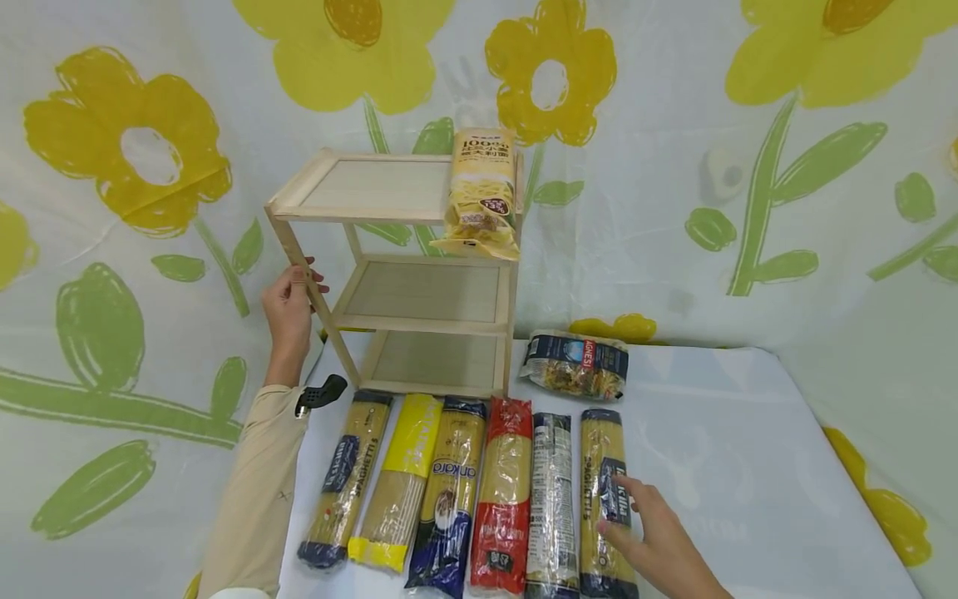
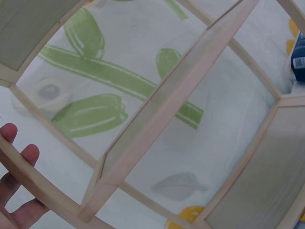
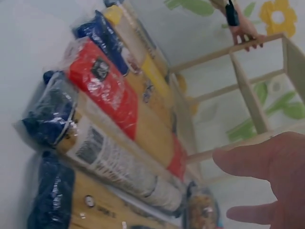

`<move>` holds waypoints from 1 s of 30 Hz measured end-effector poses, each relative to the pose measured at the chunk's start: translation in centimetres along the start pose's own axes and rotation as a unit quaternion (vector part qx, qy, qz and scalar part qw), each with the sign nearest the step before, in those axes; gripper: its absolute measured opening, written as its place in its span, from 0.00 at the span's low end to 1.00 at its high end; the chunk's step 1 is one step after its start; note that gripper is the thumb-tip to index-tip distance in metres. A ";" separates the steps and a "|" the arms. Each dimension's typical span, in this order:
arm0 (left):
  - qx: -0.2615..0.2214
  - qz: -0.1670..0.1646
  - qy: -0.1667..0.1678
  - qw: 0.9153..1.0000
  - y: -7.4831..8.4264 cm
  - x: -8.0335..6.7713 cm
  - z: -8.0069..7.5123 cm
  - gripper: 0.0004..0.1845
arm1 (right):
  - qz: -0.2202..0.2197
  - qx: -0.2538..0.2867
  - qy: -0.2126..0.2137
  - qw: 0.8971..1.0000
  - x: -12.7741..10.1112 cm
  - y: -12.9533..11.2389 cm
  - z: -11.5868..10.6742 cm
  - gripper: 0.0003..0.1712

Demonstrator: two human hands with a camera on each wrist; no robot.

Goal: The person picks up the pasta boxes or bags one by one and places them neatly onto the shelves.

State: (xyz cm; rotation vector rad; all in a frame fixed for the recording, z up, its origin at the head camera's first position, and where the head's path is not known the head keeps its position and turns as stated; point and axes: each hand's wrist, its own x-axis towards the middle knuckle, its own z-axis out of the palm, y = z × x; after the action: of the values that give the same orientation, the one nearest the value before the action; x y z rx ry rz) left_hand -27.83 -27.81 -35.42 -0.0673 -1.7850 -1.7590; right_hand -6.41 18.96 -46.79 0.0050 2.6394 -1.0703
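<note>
A three-tier wooden shelf (image 1: 419, 327) stands at the back left of the table. My left hand (image 1: 288, 306) holds its front left post, and in the left wrist view the fingertips (image 2: 30, 153) show around the post (image 2: 28, 179). Over the rightmost spaghetti pack (image 1: 599, 441) is my right hand (image 1: 659, 532), thumb and fingers spread, nothing between them; whether it touches the pack I cannot tell. A yellow pasta bag (image 1: 482, 187) lies on the top tier at the right, its lower end jutting past the front edge.
Left of that pack lie a clear printed pack (image 1: 552, 507), a red pack (image 1: 501, 499), a blue Ankara pack (image 1: 449, 491), a yellow-ended pack (image 1: 400, 482) and another spaghetti pack (image 1: 347, 478). An Agnesi pasta bag (image 1: 576, 364) sits right of the shelf. Flowered cloth (image 1: 636, 208) hangs behind.
</note>
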 end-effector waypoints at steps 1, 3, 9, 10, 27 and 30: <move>-0.002 -0.002 0.001 1.000 -0.1 0.0 0.0 0.16 | 0.004 -0.003 0.000 1.000 0.1 0.4 0.2 0.45; -0.006 -0.005 0.003 1.000 -0.2 -0.1 0.2 0.16 | 0.017 -0.012 -0.001 1.000 0.2 1.0 0.7 0.46; 0.004 -0.011 0.002 1.000 -0.5 -0.1 0.5 0.17 | 0.078 -0.032 -0.002 0.996 0.4 2.6 2.6 0.55; 0.004 -0.011 0.002 1.000 -0.7 0.0 0.6 0.16 | 0.087 -0.036 -0.001 0.996 0.4 2.9 2.9 0.56; 0.002 0.002 0.013 1.000 -1.4 0.2 0.3 0.18 | 0.118 -0.093 0.109 0.983 1.0 5.7 8.9 0.59; 0.000 0.000 0.012 1.000 -0.5 0.0 0.3 0.17 | 0.107 -0.077 0.108 0.985 1.1 5.7 8.8 0.55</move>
State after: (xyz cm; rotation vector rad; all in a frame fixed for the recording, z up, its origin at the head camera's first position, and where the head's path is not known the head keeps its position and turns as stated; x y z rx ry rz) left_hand -28.12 -27.61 -35.85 -0.0464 -1.7667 -1.7533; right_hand -4.52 16.94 -56.99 0.3836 2.8260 -0.8362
